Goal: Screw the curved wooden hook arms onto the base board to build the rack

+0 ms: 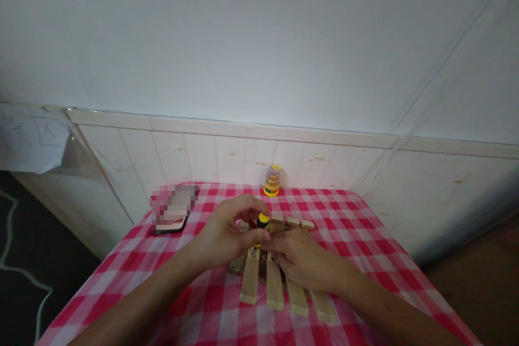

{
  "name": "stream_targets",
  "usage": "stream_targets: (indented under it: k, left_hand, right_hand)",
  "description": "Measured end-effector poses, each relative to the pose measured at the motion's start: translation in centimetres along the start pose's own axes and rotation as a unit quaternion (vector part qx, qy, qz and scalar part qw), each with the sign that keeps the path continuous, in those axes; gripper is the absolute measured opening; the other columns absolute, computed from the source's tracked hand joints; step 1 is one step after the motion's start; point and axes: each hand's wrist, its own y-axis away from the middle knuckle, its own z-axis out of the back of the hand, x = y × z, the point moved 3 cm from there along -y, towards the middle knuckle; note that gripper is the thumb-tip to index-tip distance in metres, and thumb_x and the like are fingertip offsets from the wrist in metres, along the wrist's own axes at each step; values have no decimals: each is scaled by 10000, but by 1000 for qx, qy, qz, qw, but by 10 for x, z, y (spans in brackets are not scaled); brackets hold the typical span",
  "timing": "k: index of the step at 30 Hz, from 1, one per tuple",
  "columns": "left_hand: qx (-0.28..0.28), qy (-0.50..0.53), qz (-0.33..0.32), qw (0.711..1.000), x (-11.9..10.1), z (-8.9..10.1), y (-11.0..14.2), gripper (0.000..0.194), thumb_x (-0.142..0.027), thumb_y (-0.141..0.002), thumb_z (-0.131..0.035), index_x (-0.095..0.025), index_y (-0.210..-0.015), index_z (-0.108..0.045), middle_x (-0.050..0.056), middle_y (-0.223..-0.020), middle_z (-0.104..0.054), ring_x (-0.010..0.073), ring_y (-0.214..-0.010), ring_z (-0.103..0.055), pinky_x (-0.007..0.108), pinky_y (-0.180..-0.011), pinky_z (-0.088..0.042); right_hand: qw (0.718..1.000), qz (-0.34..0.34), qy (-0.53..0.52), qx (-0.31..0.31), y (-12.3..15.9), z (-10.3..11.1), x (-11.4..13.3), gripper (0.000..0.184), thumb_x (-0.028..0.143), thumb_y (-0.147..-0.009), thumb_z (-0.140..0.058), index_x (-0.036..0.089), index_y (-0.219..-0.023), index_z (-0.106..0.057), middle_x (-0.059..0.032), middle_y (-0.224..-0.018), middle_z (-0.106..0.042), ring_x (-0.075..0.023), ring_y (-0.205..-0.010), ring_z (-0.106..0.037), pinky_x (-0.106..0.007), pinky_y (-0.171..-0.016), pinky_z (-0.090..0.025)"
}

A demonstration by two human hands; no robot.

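Note:
My left hand [237,230] is closed round a small screwdriver [263,221] with a yellow and black handle. The screwdriver stands nearly upright, its lower end by a screw on the leftmost of several pale wooden slats [274,286]. From the right, my right hand [302,257] reaches over the slats and grips them near their middle, its fingertips close to the screwdriver. The slats lie side by side on a brownish base piece [235,266], mostly hidden beneath them and my hands.
A red and white checked cloth [194,308] covers the table. At its back stands a clear, yellow-based bit holder [272,181] against the white panelled wall [231,157]. A phone [172,223], partly blurred out, lies at the back left.

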Motion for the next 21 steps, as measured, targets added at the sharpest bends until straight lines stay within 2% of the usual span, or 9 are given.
stream_targets:
  k: [5, 8, 11, 16, 18, 21]
  left_hand:
    - [8, 1, 24, 1000, 2, -2, 1, 174, -166, -768, -789, -174, -928, -719, 28, -848, -739, 137, -757, -680, 249, -701, -559]
    - [-12, 5, 42, 999, 5, -4, 1, 230, -174, -773, -765, -183, -1000, -726, 31, -863, -757, 142, -761, -706, 237, -670, -568]
    - [-75, 3, 60, 995, 7, -3, 0, 270, -203, -743, -786, -188, -1006, -726, 17, -838, -760, 134, -708, -711, 225, -626, -574]
    - [-241, 24, 44, 969, 11, 7, -2, 322, -254, -737, -823, -193, -1025, -692, 7, -864, -769, 134, -716, -734, 245, -674, -620]
    - [-264, 35, 42, 963, 16, 8, -2, 336, -262, -736, -834, -194, -1033, -692, 4, -867, -771, 131, -712, -737, 242, -673, -625]
    - [-255, 29, 47, 965, 22, 5, -1, 330, -254, -733, -839, -197, -1029, -705, 1, -863, -772, 124, -698, -732, 223, -646, -617]
  right_hand:
    - [1000, -1, -7, 8, 0, -1, -1, 372, 79, -947, -506, 256, -1145, -767, -61, -1205, -754, -225, -1125, -682, -341, -960, -497]
    - [1000, -5, -8, 6, 0, -1, -2, 373, 84, -942, -512, 255, -1141, -777, -68, -1212, -758, -232, -1136, -682, -349, -973, -493]
    - [1000, -3, -16, 4, 0, -2, -2, 402, 62, -922, -510, 251, -1153, -779, -72, -1232, -756, -227, -1147, -681, -341, -967, -493]
    - [999, -25, -29, 33, 0, -3, -3, 430, 45, -867, -529, 240, -1152, -785, -66, -1105, -799, -228, -1042, -719, -325, -875, -509]
    - [999, -31, -23, 34, 0, -3, -3, 457, 50, -864, -526, 244, -1194, -777, -66, -1105, -803, -231, -1023, -726, -328, -864, -510]
    - [999, -26, -29, 33, 0, -4, -4, 469, 46, -867, -516, 242, -1207, -773, -62, -1123, -801, -227, -1046, -725, -326, -889, -505]
